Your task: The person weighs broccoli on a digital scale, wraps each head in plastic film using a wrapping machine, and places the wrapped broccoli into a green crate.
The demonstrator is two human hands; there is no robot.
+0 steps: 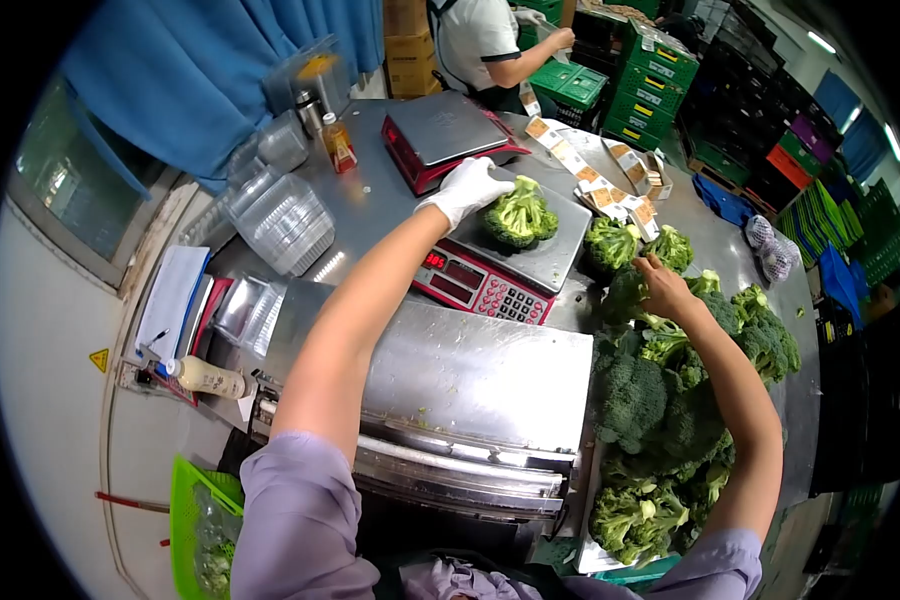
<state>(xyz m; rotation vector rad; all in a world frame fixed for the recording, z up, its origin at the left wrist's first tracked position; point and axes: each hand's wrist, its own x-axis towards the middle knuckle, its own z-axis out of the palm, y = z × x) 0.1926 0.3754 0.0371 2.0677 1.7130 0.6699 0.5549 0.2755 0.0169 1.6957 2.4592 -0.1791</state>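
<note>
My gloved left grip is reaching over a red-trimmed scale, its fingertips sitting right at the edge of the broccoli head lying there; I cannot tell whether they are pinching it. My bare right grip is bending onto the broccoli pile, its closure hidden. The scale is resting on a metal tabletop, with clear tubs sitting leftward. Beyond, a person is standing near green crates.
</note>
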